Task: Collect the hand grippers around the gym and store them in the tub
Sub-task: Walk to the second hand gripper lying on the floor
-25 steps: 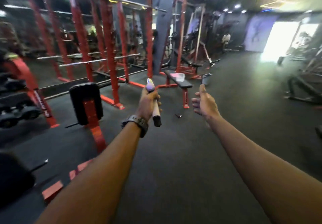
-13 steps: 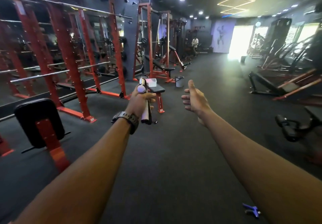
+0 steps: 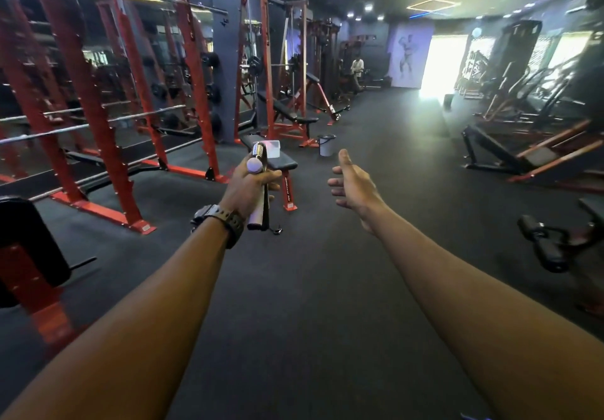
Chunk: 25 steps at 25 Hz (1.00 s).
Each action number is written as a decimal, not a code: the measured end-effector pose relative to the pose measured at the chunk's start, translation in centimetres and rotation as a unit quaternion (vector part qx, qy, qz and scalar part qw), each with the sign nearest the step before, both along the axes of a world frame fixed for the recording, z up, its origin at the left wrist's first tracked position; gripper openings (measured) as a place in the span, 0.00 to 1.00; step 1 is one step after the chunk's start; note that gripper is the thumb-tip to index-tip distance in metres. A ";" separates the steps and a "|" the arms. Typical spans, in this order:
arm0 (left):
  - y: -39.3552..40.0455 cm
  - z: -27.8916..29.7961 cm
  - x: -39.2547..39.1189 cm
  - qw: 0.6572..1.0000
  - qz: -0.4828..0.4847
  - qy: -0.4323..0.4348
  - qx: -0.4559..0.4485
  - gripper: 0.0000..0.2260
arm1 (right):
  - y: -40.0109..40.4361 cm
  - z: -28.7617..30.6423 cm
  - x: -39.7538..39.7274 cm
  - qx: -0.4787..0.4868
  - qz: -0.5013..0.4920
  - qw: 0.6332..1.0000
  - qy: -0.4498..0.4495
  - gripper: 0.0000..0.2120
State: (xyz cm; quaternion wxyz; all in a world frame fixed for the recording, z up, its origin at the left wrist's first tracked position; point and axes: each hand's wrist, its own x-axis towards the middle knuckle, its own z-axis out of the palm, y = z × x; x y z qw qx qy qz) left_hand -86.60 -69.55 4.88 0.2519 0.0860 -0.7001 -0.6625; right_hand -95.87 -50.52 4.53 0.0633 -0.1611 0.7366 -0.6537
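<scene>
Near the centre of the frame, the left hand [image 3: 249, 187] is wrapped around a hand gripper with pale lilac foam handles and a shiny coiled metal spring [image 3: 258, 187]; the spring points up above the fist and the handle ends stick out below, beside a dark wristwatch [image 3: 218, 217]. To its right, the right hand [image 3: 354, 187] holds nothing, thumb raised and fingers loosely curled, well apart from the left. Just behind the held gripper, a translucent white plastic tub [image 3: 274, 149] sits on a flat black-padded bench with red legs [image 3: 287, 171]. A small dark hand gripper [image 3: 276, 230] lies on the black rubber floor [image 3: 310, 289] just below the left fist. A small grey bucket [image 3: 326, 145] stands on the floor right of the bench. Red steel racks [image 3: 98, 109] fill the left of the frame.
</scene>
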 end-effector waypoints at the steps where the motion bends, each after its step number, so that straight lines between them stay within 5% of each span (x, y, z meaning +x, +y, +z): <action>1: -1.3 -0.2 -2.6 1.000 -0.008 0.000 -0.002 0.13 | -1.2 0.2 -2.3 0.004 -0.003 1.000 0.000 0.24; 13: -14.3 -2.1 -31.6 1.000 0.003 -0.007 0.007 0.08 | -14.6 -2.1 -31.7 0.006 0.004 0.999 -0.032 0.23; 17: -17.8 -3.4 -42.2 0.998 0.027 -0.039 0.034 0.22 | -18.8 -3.5 -43.3 0.004 0.021 0.999 -0.043 0.23; 25: -27.7 -5.9 -61.2 0.995 0.075 -0.052 0.051 0.21 | -29.3 -4.9 -64.0 0.033 0.063 0.995 -0.070 0.27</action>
